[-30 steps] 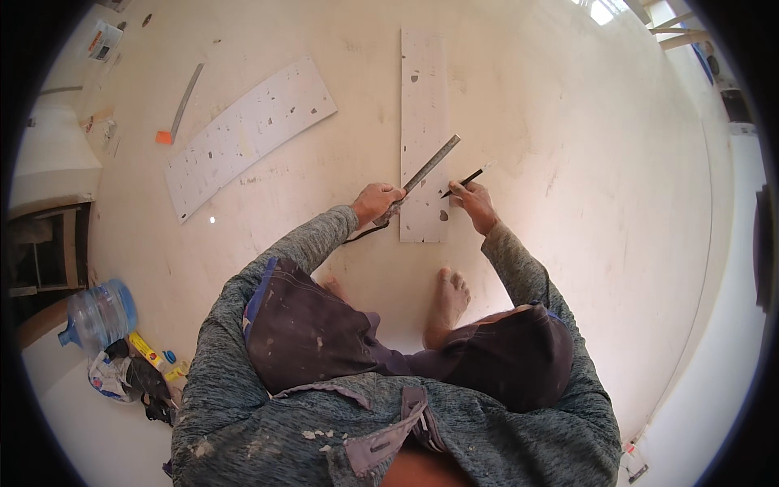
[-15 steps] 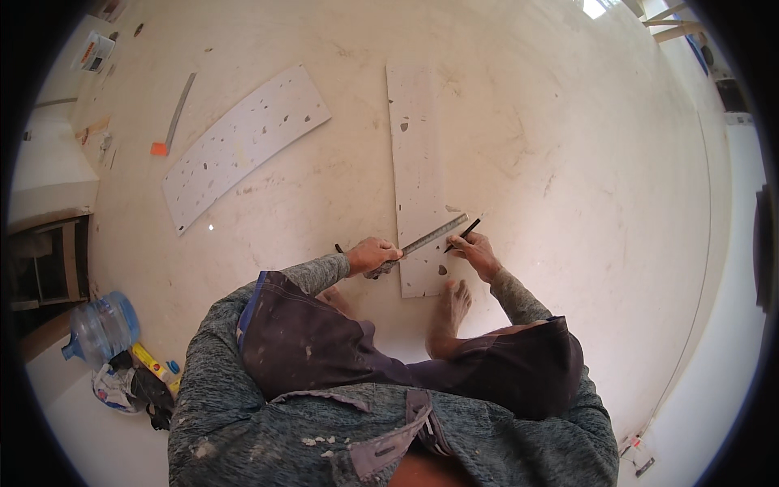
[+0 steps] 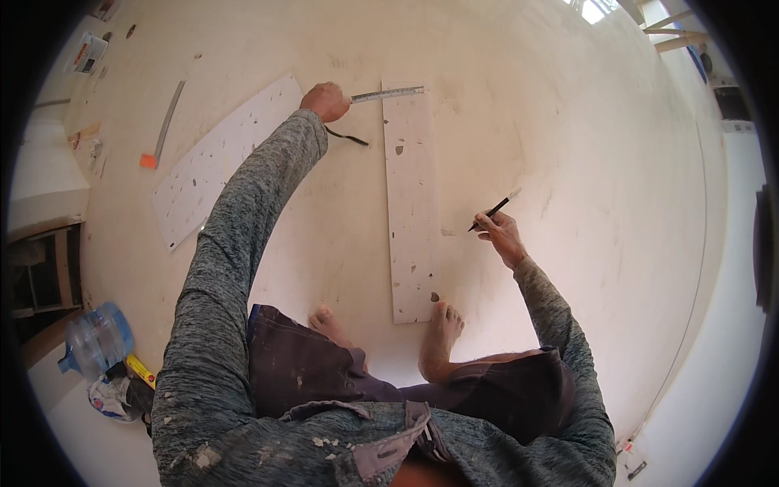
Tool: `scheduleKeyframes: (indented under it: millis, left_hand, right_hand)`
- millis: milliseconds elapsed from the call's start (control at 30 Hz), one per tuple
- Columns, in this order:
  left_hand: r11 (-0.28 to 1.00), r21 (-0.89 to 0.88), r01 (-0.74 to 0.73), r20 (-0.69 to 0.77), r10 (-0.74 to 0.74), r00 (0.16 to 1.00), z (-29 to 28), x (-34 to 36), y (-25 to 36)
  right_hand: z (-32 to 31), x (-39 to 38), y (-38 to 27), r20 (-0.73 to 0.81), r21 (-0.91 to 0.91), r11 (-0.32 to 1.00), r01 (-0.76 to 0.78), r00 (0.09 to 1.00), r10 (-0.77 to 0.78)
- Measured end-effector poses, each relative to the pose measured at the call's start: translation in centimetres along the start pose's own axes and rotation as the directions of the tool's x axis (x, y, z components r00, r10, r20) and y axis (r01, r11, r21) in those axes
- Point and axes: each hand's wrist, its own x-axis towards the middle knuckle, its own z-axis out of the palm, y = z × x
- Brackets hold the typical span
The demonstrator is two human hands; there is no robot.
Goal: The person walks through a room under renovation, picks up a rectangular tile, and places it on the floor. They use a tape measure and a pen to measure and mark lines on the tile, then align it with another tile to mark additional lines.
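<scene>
My left hand (image 3: 326, 102) reaches far forward, closed around a tape measure whose case is hidden in my palm. Its metal blade (image 3: 369, 96) sticks out to the right and crosses the far end of a long, narrow white speckled board (image 3: 410, 187). A dark strap (image 3: 349, 137) trails below that hand. To the right of the board, my right hand (image 3: 505, 237) grips a black pencil (image 3: 497, 209), its point toward the lower left, apart from the board. The near end of the board lies by my bare right foot (image 3: 443, 333).
A second, wider speckled board (image 3: 203, 183) lies at left, partly behind my left arm. Beyond it is a thin strip (image 3: 169, 122) with an orange piece (image 3: 148, 161). A blue water jug (image 3: 97, 337) rests at lower left; a white bucket (image 3: 88, 53) stands at far left.
My left hand has carried the tape measure forward from the board's near end to its far end. My right hand with the pencil has moved right, away from the board.
</scene>
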Motion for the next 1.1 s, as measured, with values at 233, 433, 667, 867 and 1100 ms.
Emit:
scheduleKeyframes:
  millis: [233, 433, 667, 867, 1100]
  left_hand:
    - [0.994, 0.013, -0.106, 0.078, 0.105, 0.991, 0.0, 4.8, 1.6]
    - [0.998, 0.009, -0.057, 0.09, 0.056, 0.994, 1.8, 7.3, -0.5]
    - [0.993, 0.006, -0.114, 0.146, 0.112, 0.983, 2.3, 8.4, -0.1]
    - [0.981, 0.092, -0.171, 0.159, 0.155, 0.975, 4.5, 10.9, -2.7]
    - [0.997, -0.024, 0.067, 0.199, -0.061, 0.978, 2.2, 9.4, -0.1]
  right_hand:
    - [-1.1, 4.4, -4.0, 0.033, -0.099, 0.992, 0.077, 0.997, -0.075]
    - [-2.0, 8.4, -8.2, 0.037, -0.176, 0.971, 0.161, 0.987, -0.157]
    - [-1.7, 12.4, -11.9, -0.003, -0.221, 0.95, 0.221, 0.974, -0.228]
    - [1.5, 15.6, -15.6, 0.027, -0.248, 0.925, 0.287, 0.957, -0.29]
    - [3.8, 20.1, -18.9, -0.009, -0.186, 0.903, 0.388, 0.918, -0.396]
